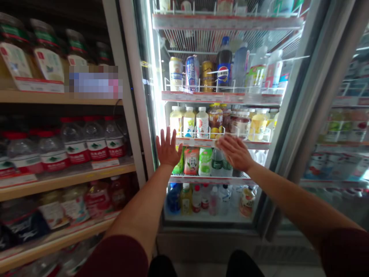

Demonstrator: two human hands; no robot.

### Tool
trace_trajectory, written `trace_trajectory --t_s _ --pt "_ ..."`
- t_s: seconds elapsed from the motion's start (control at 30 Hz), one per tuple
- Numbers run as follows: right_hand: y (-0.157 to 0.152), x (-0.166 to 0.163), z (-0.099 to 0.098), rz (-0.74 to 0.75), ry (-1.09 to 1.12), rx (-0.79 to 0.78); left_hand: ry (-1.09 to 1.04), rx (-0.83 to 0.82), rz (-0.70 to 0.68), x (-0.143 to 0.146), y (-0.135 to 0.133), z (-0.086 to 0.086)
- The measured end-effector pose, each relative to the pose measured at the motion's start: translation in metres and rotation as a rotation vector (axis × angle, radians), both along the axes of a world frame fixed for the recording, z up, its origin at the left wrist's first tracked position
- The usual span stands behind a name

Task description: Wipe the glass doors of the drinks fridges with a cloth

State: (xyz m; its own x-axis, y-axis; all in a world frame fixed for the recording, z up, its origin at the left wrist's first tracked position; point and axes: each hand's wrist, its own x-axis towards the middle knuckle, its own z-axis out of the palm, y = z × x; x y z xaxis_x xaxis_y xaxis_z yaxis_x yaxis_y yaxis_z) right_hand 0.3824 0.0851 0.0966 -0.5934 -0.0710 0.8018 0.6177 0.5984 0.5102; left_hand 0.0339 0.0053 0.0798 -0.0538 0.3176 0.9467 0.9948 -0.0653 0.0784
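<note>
Both my arms reach forward toward a lit glass-fronted drinks fridge point(216, 223). My left hand point(167, 148) has its fingers spread, palm toward the fridge, near the left side of the glass. My right hand point(235, 151) is stretched out flat with its fingers side by side, in front of the middle shelves. Neither hand holds anything; whether they touch the glass I cannot tell. Behind the glass stand white-capped bottles point(202, 122), a red drink pouch point(191, 161), a green pouch point(205, 161) and a dark cola bottle point(224, 61).
On the left, wooden shelves point(72, 177) carry red-capped water bottles point(75, 140) and tall dark-bodied bottles point(47, 54). A metal door frame point(305, 115) stands to the right, with another drinks fridge point(337, 154) beyond it. My shoes point(245, 264) are at the bottom.
</note>
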Motion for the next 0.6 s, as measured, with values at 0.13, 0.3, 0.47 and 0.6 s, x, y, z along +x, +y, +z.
trace_trajectory --t_s 0.13,0.3,0.47,0.6 --pt "0.0 -0.003 0.009 -0.02 -0.004 0.02 0.005 -0.008 0.007 0.0 -0.001 -0.001" --pt "0.002 -0.017 0.028 -0.024 0.345 0.051 -0.015 0.012 -0.018 -0.001 0.001 -0.002" --pt "-0.006 -0.024 -0.003 0.038 0.127 0.109 -0.014 0.028 -0.046 -0.002 0.003 -0.003" --pt "-0.006 -0.017 0.005 0.056 0.023 0.049 -0.009 0.029 -0.043 -0.002 0.002 -0.002"
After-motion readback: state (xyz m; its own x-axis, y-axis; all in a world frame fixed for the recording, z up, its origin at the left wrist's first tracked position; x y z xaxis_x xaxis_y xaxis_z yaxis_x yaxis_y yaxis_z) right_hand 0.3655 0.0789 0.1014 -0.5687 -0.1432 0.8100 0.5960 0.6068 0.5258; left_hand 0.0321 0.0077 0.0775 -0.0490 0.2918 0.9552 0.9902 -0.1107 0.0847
